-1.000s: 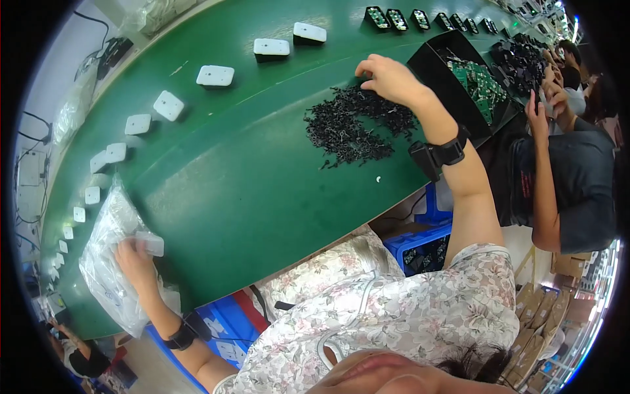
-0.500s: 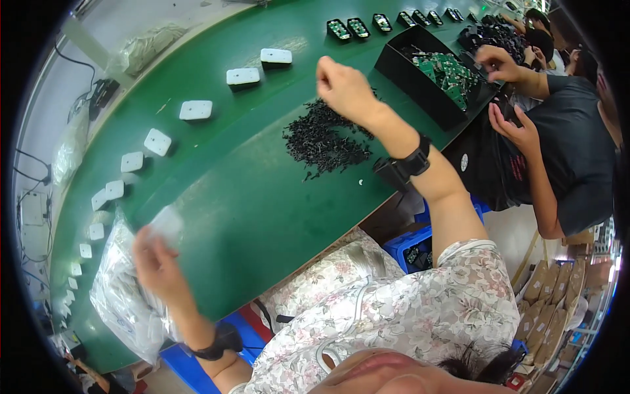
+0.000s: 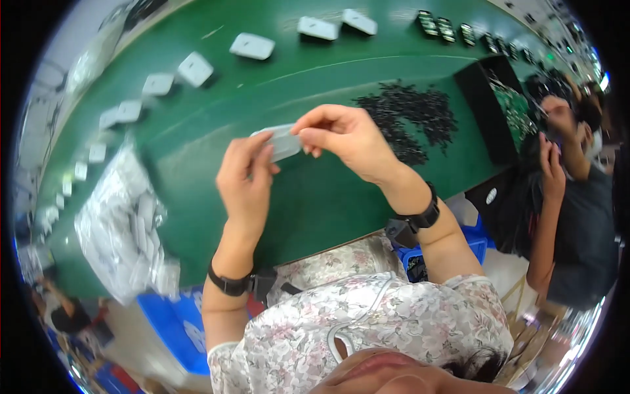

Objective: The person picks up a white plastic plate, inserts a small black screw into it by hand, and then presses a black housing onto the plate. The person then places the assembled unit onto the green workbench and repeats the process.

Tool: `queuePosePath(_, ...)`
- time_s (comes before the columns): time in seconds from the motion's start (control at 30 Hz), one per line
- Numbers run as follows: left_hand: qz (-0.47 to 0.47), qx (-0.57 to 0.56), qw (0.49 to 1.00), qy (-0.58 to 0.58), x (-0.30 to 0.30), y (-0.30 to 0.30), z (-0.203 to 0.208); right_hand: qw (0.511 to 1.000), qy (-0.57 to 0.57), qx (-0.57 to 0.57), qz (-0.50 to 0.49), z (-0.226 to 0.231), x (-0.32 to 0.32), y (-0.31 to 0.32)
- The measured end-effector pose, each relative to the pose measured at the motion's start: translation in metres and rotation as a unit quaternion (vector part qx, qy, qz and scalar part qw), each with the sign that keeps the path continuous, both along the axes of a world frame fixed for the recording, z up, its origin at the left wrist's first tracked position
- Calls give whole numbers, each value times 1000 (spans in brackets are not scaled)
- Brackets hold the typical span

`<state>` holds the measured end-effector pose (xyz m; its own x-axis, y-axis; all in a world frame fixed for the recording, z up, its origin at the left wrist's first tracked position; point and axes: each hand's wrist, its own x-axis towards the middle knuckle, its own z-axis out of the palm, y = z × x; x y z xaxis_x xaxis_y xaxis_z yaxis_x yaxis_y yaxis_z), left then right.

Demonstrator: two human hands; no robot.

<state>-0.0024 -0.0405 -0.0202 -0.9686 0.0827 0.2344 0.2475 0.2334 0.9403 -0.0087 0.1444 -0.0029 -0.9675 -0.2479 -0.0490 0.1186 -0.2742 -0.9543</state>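
A whitish, translucent plastic cover (image 3: 282, 143) with rounded corners is pinched between the thumb and fingers of my left hand (image 3: 244, 180), over the middle of the table. At the cover's right end my right hand (image 3: 351, 141) has its thumb and forefinger pressed together. Whatever lies between those fingertips is hidden or too small to name. To the right of my right hand a loose pile of small black parts (image 3: 410, 118) is spread on the green table (image 3: 315, 210).
White casings (image 3: 252, 46) stand in a curved row along the far side. A clear plastic bag (image 3: 121, 223) with pale pieces lies at left. Far right are circuit boards in black housings (image 3: 445, 29), a black box (image 3: 489, 108) of green boards, and a co-worker's hand (image 3: 552, 164).
My left hand has brought the cover rightward to the middle. My right hand has moved left from the black pile to the cover's end. The view has shifted too.
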Motion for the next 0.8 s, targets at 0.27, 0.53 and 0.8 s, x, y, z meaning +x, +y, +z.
queuePosePath(0.27, -28, -31, 996, 73, 5, -4, -2, 999, -20, 43, -2, -3, 6, -18)
queuePosePath(0.53, -12, -38, 995, 92, 6, -3, -4, 995, 28, 96, 5, -7, 10, -20)
queuePosePath(0.8, -5, 73, 997, -15, 11, 2, 3, 957, 153, 245, -36, -7, 14, -22)
